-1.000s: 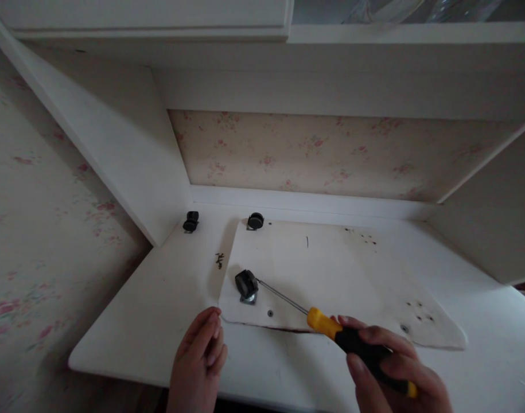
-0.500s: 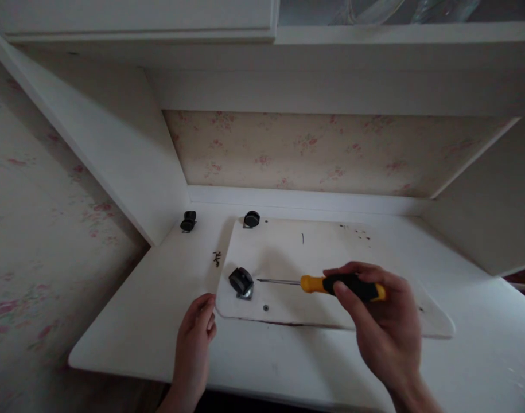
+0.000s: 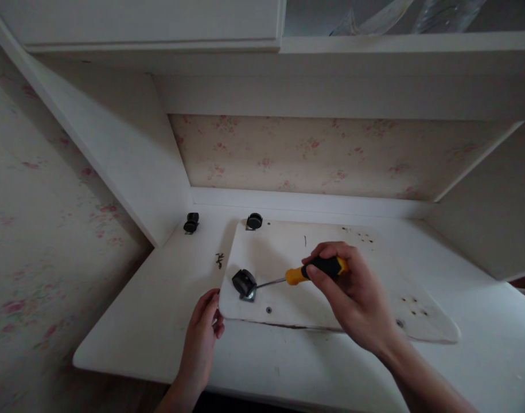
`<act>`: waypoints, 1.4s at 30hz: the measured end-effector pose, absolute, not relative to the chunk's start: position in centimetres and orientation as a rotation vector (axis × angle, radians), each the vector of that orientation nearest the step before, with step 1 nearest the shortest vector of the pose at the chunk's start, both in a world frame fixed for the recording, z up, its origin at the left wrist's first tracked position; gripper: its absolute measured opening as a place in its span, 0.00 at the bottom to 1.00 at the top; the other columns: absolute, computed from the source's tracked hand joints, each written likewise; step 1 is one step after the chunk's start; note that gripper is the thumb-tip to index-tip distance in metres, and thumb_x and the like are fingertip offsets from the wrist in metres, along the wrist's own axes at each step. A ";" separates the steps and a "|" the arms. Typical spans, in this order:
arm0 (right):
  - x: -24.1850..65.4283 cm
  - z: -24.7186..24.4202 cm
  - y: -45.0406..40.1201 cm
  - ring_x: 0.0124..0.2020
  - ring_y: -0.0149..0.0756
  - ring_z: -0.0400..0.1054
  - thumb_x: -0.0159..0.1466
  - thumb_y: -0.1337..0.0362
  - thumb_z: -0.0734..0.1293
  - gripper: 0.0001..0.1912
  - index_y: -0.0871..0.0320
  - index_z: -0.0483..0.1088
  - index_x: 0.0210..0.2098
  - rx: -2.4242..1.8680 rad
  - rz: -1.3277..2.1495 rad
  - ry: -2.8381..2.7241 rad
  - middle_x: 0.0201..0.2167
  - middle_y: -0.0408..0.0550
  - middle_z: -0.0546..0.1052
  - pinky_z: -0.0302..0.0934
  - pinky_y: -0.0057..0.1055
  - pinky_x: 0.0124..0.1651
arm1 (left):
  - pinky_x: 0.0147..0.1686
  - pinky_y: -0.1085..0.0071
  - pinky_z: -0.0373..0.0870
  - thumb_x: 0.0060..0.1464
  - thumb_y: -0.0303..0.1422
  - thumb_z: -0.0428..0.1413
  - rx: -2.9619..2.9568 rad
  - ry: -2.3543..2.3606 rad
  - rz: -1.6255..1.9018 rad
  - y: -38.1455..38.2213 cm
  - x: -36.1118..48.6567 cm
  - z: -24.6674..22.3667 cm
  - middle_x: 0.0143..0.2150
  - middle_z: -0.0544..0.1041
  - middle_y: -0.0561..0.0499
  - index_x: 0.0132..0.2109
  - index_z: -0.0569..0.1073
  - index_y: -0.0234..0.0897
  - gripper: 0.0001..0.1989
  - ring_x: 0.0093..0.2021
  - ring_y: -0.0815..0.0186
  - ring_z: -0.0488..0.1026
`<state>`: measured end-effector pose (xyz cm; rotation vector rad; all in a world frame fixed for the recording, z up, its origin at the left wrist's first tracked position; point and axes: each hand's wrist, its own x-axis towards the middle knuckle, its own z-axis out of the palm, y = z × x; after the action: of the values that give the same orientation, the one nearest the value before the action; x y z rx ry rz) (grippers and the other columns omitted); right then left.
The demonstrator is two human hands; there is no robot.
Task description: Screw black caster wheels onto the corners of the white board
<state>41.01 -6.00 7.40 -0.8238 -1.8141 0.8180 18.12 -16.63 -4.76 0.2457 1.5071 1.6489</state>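
My right hand [image 3: 352, 287] is wrapped round the yellow and black handle of a screwdriver [image 3: 294, 276]. The screwdriver points left, and its tip is at the metal plate of a black caster [image 3: 244, 283] on the near left corner of a white board [image 3: 331, 298]. My left hand [image 3: 206, 321] is closed at the board's left edge by that corner, its fingertips against the edge. Another black caster [image 3: 254, 221] stands on the board's far left corner. Small holes show at the board's right end.
A loose black caster [image 3: 191, 222] and a small pile of screws [image 3: 220, 261] lie on the white desk [image 3: 150, 321], left of the board. A white panel [image 3: 116, 149] rises at the left, and a shelf [image 3: 374, 45] hangs overhead.
My right hand has moved left with the screwdriver, bringing its tip to the caster's plate. The view has shifted slightly. My left hand stays at the board's corner.
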 end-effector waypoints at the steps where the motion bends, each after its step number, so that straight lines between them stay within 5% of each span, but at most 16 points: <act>1: 40.8 7.9 -5.9 0.39 0.34 0.72 0.67 0.62 0.67 0.09 0.52 0.63 0.45 -0.833 0.798 -1.854 0.42 0.47 0.74 0.70 0.31 0.38 | 0.26 0.76 0.63 0.48 0.44 0.65 0.247 1.493 1.655 -16.6 18.2 -4.8 0.27 0.70 0.57 0.46 0.74 0.40 0.20 0.25 0.73 0.65; 5: 39.8 10.5 -5.5 0.34 0.33 0.70 0.68 0.59 0.65 0.09 0.53 0.63 0.46 -0.898 0.700 -2.068 0.40 0.48 0.73 0.67 0.30 0.33 | 0.20 0.75 0.60 0.50 0.44 0.64 0.306 1.407 1.657 -16.4 18.4 -4.7 0.28 0.72 0.56 0.48 0.74 0.39 0.21 0.24 0.72 0.66; 12: 37.5 15.0 -4.8 0.43 0.34 0.70 0.69 0.66 0.61 0.13 0.52 0.60 0.53 -0.709 0.684 -2.489 0.49 0.48 0.74 0.63 0.33 0.46 | 0.20 0.72 0.65 0.52 0.44 0.63 0.337 1.322 1.641 -16.4 18.6 -4.3 0.35 0.78 0.52 0.51 0.72 0.36 0.24 0.23 0.69 0.71; 16: 35.9 15.3 -4.1 0.36 0.40 0.70 0.68 0.53 0.65 0.14 0.56 0.64 0.47 -0.762 0.347 -2.533 0.40 0.48 0.75 0.62 0.36 0.40 | 0.20 0.72 0.66 0.51 0.43 0.64 0.300 1.314 1.660 -16.4 18.7 -4.1 0.35 0.78 0.51 0.50 0.73 0.36 0.23 0.24 0.69 0.71; 18: 35.5 15.2 -3.8 0.38 0.43 0.71 0.69 0.49 0.63 0.19 0.57 0.64 0.51 -0.806 0.308 -2.524 0.43 0.51 0.76 0.63 0.39 0.41 | 0.20 0.72 0.66 0.50 0.43 0.64 0.285 1.314 1.666 -16.4 18.7 -4.2 0.35 0.79 0.51 0.50 0.73 0.36 0.23 0.24 0.69 0.71; 22: 35.5 15.1 -3.8 0.53 0.41 0.70 0.72 0.61 0.58 0.22 0.54 0.53 0.64 -0.602 0.603 -2.554 0.61 0.55 0.67 0.64 0.40 0.53 | 0.20 0.72 0.66 0.52 0.43 0.64 0.292 1.301 1.669 -16.4 18.6 -4.4 0.36 0.79 0.52 0.51 0.73 0.37 0.22 0.23 0.70 0.71; 27: 35.2 15.0 -3.9 0.48 0.45 0.71 0.71 0.57 0.60 0.18 0.56 0.62 0.58 -0.666 0.441 -2.555 0.54 0.54 0.72 0.66 0.47 0.53 | 0.20 0.72 0.66 0.50 0.43 0.64 0.287 1.299 1.672 -16.4 18.6 -4.4 0.35 0.79 0.52 0.50 0.73 0.37 0.23 0.24 0.69 0.72; 32: 35.0 15.5 -3.7 0.61 0.40 0.64 0.72 0.64 0.57 0.24 0.53 0.53 0.67 -0.528 0.584 -2.587 0.64 0.52 0.65 0.60 0.42 0.62 | 0.20 0.72 0.66 0.49 0.43 0.65 0.267 1.307 1.669 -16.4 18.7 -4.1 0.33 0.78 0.52 0.50 0.73 0.37 0.24 0.24 0.69 0.71; 36: 35.0 15.8 -3.6 0.48 0.45 0.72 0.71 0.56 0.61 0.20 0.56 0.65 0.59 -0.718 0.350 -2.592 0.53 0.54 0.75 0.66 0.46 0.53 | 0.20 0.73 0.66 0.50 0.43 0.64 0.293 1.299 1.663 -16.3 18.6 -4.1 0.34 0.78 0.52 0.50 0.73 0.37 0.23 0.24 0.69 0.71; 40: 35.2 15.7 -3.6 0.58 0.40 0.67 0.72 0.62 0.59 0.24 0.52 0.56 0.66 -0.499 0.552 -2.607 0.64 0.51 0.66 0.62 0.41 0.60 | 0.21 0.72 0.66 0.50 0.43 0.64 0.296 1.297 1.663 -16.4 18.5 -4.2 0.35 0.78 0.52 0.51 0.72 0.37 0.24 0.25 0.69 0.72; 42: 35.2 15.7 -3.6 0.57 0.41 0.68 0.71 0.62 0.60 0.22 0.53 0.60 0.63 -0.540 0.498 -2.594 0.61 0.51 0.70 0.62 0.41 0.59 | 0.21 0.72 0.66 0.49 0.43 0.65 0.284 1.293 1.663 -16.4 18.5 -4.1 0.35 0.78 0.52 0.50 0.73 0.36 0.24 0.25 0.68 0.72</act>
<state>35.23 -3.59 15.70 -0.5401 -2.5937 0.4980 18.51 -16.40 -4.13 0.2841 1.2931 1.6627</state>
